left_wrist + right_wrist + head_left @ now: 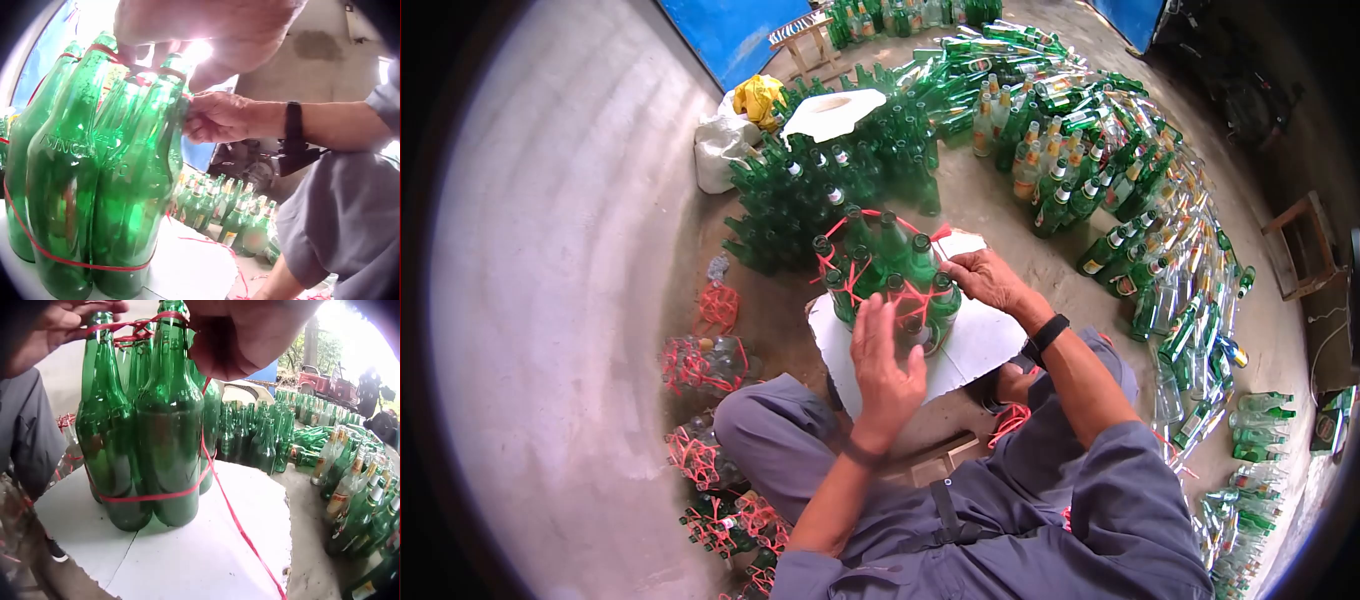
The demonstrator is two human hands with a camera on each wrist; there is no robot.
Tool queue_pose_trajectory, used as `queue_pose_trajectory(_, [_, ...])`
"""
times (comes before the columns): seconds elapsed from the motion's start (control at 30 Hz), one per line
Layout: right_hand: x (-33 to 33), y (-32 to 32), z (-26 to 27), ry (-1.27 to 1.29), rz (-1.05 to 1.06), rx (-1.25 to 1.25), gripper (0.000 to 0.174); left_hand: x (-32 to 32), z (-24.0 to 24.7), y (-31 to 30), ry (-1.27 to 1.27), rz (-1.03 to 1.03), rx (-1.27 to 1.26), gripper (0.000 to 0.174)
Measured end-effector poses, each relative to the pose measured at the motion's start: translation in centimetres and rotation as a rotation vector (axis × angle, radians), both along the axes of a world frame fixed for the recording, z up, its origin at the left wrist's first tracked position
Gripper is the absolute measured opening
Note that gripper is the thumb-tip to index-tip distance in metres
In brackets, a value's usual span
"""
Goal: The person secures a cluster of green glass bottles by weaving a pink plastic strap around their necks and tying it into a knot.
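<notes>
A cluster of green glass bottles stands upright on a white board before the person. Red twine circles the bottles low down and also crosses between their necks. My right hand, fingers curled, pinches the twine beside a neck on the right of the cluster. A loose red strand hangs down that side and trails over the board. At the near left side, my left hand is held with its fingers fairly straight and thumb apart, fingertips right at the necks.
Many green bottles stand behind the board, with a white piece on top. Piles of loose bottles curve along the right. Red-tied bundles lie at the left by the knee. A wooden frame leans at the far right.
</notes>
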State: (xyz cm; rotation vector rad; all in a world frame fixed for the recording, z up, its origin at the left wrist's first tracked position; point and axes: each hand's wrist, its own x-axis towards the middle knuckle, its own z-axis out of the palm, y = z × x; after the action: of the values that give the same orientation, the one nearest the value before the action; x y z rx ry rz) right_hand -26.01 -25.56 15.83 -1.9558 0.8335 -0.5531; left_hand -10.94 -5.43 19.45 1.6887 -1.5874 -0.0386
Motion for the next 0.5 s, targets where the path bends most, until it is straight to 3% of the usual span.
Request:
queue_pose_trajectory(0.07, [-0.2,-0.3,-1.3,-0.082,0.078,0.366,0.041,0.3,-0.4,1.0,0.052,0.070,0.011,0.080])
queue_pose_trajectory(0.13, [-0.4,-0.5,-2.1,-0.137,0.111,0.363,0.040,0.9,-1.4,1.6,0.104,0.162,0.071,0.093])
queue_pose_trajectory(0.23, [-0.4,-0.1,-2.5,-0.211,0.138,0.352,0.034,1.0,-3.5,1.4,0.256,0.191,0.116,0.097])
queue_pose_trajectory(0.3, [-0.4,-0.2,-2.6,-0.122,0.188,0.152,0.031,0.6,-5.1,0.9,0.306,0.188,0.140,0.103])
queue_pose_trajectory(0.37, [-0.4,0.5,-1.6,-0.075,0.174,0.204,0.029,-0.1,-5.7,0.3,0.352,0.230,0.109,0.107])
queue_pose_trajectory(0.5, [-0.3,1.9,0.8,0.036,0.162,0.041,0.035,-0.4,-6.9,-0.6,0.443,0.263,0.164,0.126])
